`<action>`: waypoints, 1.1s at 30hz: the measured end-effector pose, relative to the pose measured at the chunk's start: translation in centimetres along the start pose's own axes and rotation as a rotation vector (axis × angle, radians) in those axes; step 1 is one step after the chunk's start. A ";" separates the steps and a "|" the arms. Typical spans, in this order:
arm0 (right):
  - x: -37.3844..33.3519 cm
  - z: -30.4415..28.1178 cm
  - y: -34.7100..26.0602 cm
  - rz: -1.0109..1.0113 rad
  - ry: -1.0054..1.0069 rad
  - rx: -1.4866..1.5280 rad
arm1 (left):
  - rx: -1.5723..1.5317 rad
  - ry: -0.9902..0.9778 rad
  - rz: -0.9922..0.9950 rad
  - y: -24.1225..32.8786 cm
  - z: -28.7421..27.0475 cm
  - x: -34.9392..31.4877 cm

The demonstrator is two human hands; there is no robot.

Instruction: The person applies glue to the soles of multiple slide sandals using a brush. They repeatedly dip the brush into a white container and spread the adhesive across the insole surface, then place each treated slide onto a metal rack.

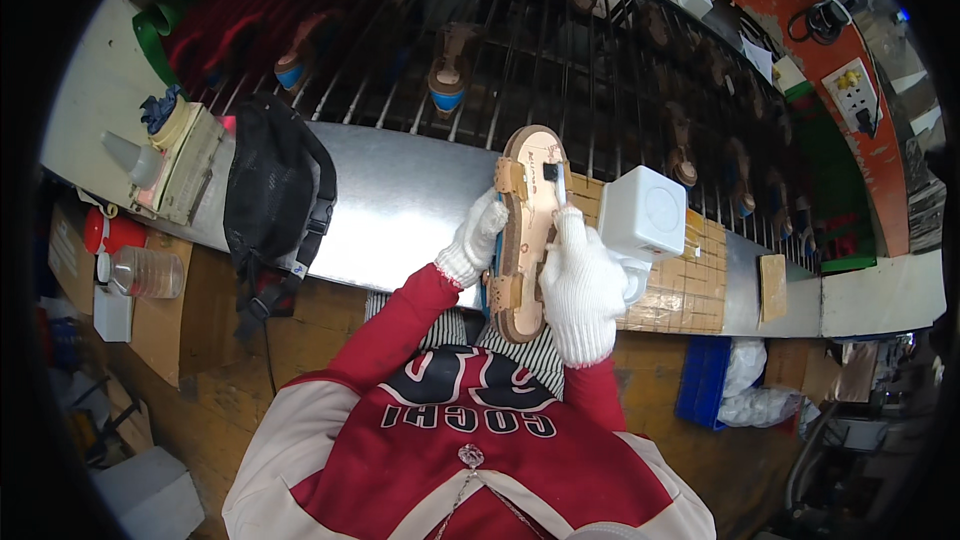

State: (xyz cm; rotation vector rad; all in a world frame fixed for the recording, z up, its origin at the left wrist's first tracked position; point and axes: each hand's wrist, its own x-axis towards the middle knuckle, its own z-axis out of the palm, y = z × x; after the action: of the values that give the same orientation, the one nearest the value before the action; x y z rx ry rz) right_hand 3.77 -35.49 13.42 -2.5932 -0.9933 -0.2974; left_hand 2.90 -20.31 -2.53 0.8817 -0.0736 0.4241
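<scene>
A tan sandal sole with brown edges and short strap pieces [536, 215] is held up lengthwise in front of me, its inner face toward me. My left hand [477, 238], in a white knit glove, grips its left edge, where a bit of blue shows. In my right hand [582, 290], also gloved in white, is a small brush with a pale handle and black head [551, 172]. The black head lies against the upper part of the sole. My right index finger stretches along the handle; the other fingers are curled by the sole's right edge.
A white container [643, 213] stands right of my right hand on brown taped cardboard [690, 285]. To the left, a black bag [268, 180] lies on the metal ledge [375, 180]. Beyond runs a rack of metal rods [375, 90] carrying several shoe parts. A blue crate [703, 380] sits lower right.
</scene>
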 end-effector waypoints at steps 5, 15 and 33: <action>-2.2 -1.8 1.2 -0.040 0.092 0.129 | 0.069 -0.003 -0.004 0.1 0.3 0.0; 1.1 0.8 3.5 0.366 -0.169 1.184 | 0.247 0.023 -0.032 2.5 2.4 -0.4; -1.6 -0.6 2.0 0.276 -0.142 0.753 | 0.247 -0.010 -0.023 2.5 2.7 -0.3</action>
State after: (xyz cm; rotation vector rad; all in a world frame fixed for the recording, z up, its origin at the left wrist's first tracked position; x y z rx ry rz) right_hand 3.93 -38.04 13.02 -2.0224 -0.6075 0.2883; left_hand 1.96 -21.04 0.95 1.1265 -0.0200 0.4127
